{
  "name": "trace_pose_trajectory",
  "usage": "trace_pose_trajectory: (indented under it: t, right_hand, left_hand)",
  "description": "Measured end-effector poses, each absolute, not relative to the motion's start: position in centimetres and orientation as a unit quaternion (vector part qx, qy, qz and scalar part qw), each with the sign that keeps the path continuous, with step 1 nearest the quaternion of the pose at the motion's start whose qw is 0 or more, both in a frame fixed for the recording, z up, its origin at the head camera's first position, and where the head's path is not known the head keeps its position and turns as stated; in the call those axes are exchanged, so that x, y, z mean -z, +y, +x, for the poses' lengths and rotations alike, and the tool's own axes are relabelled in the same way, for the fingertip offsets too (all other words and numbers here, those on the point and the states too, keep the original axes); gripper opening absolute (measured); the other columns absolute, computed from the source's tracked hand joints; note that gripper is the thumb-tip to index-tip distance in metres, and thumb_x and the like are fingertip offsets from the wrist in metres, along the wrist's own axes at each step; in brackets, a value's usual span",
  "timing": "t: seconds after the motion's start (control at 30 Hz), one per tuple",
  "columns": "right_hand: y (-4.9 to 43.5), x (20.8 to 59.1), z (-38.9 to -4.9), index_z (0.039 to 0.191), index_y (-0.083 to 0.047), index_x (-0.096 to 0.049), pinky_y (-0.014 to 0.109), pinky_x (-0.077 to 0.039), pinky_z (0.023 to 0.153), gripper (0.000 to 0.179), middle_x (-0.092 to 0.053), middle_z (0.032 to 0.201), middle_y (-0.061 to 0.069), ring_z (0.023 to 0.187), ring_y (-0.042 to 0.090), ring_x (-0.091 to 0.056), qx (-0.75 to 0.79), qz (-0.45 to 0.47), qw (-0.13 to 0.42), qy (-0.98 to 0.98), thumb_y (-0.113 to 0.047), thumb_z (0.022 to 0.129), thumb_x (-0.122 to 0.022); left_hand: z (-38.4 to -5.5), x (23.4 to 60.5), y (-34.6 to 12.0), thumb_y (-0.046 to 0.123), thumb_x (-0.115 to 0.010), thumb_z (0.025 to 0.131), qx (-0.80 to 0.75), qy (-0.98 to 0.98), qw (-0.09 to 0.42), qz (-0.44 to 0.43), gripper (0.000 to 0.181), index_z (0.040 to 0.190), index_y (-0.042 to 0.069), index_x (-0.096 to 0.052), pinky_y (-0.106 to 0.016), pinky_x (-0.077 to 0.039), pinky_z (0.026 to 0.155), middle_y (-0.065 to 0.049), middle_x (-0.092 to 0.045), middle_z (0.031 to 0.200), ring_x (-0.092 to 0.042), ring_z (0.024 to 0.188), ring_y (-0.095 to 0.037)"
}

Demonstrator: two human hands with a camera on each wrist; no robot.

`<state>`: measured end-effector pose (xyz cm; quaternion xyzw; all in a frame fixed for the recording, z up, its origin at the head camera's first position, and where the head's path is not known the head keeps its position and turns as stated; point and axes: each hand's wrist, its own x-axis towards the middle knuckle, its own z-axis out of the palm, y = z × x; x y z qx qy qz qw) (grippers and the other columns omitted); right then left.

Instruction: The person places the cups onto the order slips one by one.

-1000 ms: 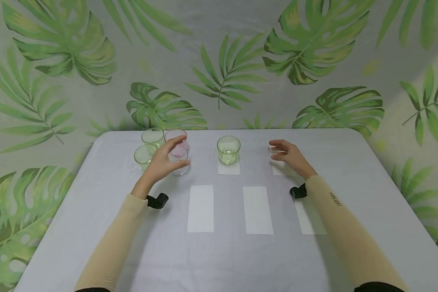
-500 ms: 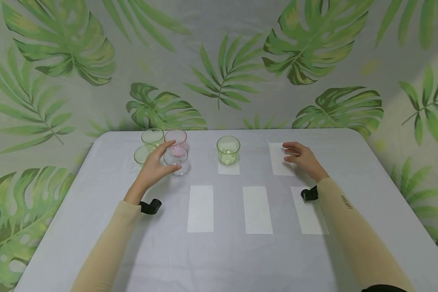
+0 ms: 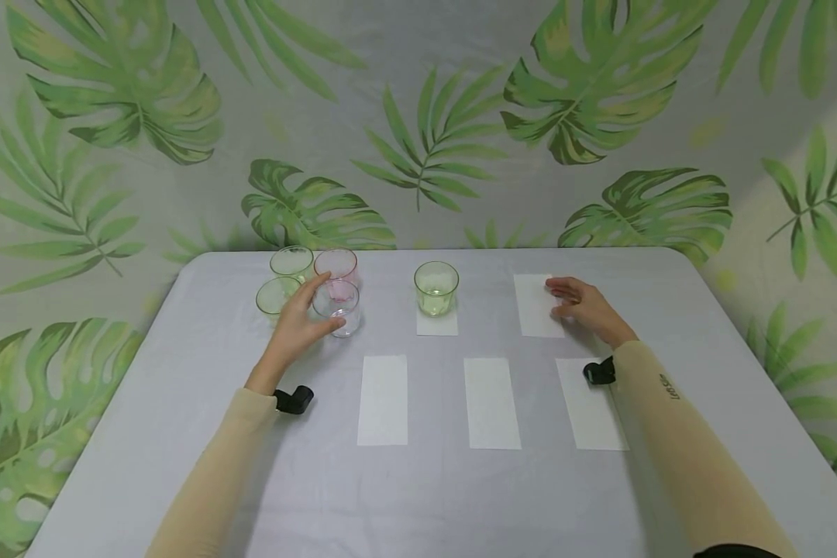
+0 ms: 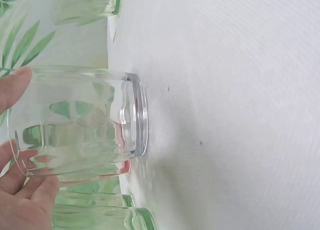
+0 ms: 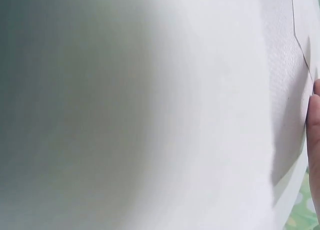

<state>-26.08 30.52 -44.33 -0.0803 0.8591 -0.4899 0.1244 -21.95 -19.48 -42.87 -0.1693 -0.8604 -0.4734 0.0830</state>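
Observation:
My left hand (image 3: 294, 319) spans a clear drinking glass (image 3: 347, 308), thumb on one side of the rim and fingers on the other. In the left wrist view, that clear glass (image 4: 82, 122) stands upright on the white cloth, the thumb (image 4: 17, 84) and fingertips (image 4: 45, 187) at its rim. Close behind it is a pink-tinted glass (image 3: 342, 262), with green-tinted glasses (image 3: 291, 257) (image 3: 272, 296) to the left. My right hand (image 3: 591, 311) lies low at the right edge of a white paper (image 3: 533, 306), fingers loosely bent and holding nothing.
Another green glass (image 3: 436, 288) stands on a white paper (image 3: 437, 325) at the back middle. Nearer to me lie three paper rectangles in a row: left (image 3: 383, 400), middle (image 3: 492, 403) and right (image 3: 593, 411). Leaf-patterned cloth (image 3: 432, 116) hangs behind the table (image 3: 418, 496).
My left hand has drawn back a little to the left, its fingertips coming to the clear glass's rim. The right hand has moved rightward and slightly toward me, uncovering more of the paper.

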Motion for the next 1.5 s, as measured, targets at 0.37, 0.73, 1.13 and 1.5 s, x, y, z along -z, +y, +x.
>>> trace_pose_trajectory:
  t: [0.37, 0.73, 1.13, 1.5]
  right_hand:
    - [31.1, 44.8, -26.5, 0.144, 0.005, -0.033, 0.048, -0.023, 0.112, 0.063, -0.032, 0.148, 0.025, 0.137, 0.041, -0.024, 0.473, -0.104, 0.145, 0.863, 0.005, 0.088, -0.062]
    - [30.8, 44.5, -26.3, 0.144, 0.003, -0.033, 0.047, -0.021, 0.114, 0.064, -0.029, 0.150, 0.024, 0.139, 0.039, -0.022, 0.454, -0.100, 0.151, 0.873, 0.007, 0.087, -0.062]
    - [30.7, 44.5, -26.2, 0.144, 0.003, -0.034, 0.049, -0.020, 0.113, 0.063, -0.031, 0.149, 0.024, 0.138, 0.040, -0.023, 0.445, -0.097, 0.153, 0.877, 0.006, 0.088, -0.061]
    - [30.7, 44.8, -26.4, 0.143, 0.005, -0.034, 0.049, -0.019, 0.113, 0.062, -0.031, 0.148, 0.025, 0.138, 0.040, -0.023, 0.454, -0.098, 0.147, 0.873, 0.007, 0.088, -0.062]
  left_hand:
    - [-21.8, 43.2, -19.2, 0.001, -0.081, 0.074, 0.468, -0.860, 0.108, -0.170, 0.077, 0.141, -0.003, -0.041, -0.050, -0.035, 0.106, -0.022, -0.043, 0.141, -0.038, 0.130, -0.036]
    - [-21.2, 43.1, -18.4, 0.002, -0.082, 0.073, 0.493, -0.840, 0.121, -0.190, 0.071, 0.136, -0.001, -0.049, -0.043, -0.035, 0.108, -0.017, -0.050, 0.136, -0.043, 0.127, -0.031]
    - [-19.6, 40.4, -15.3, 0.000, -0.082, 0.072, 0.495, -0.824, 0.119, -0.246, 0.070, 0.134, -0.004, -0.050, -0.044, -0.036, 0.107, -0.019, -0.050, 0.136, -0.045, 0.126, -0.033]
    - [-19.6, 40.0, -12.0, -0.003, -0.083, 0.071, 0.510, -0.794, 0.112, -0.312, 0.070, 0.133, -0.006, -0.051, -0.044, -0.037, 0.106, -0.019, -0.053, 0.132, -0.046, 0.125, -0.032]
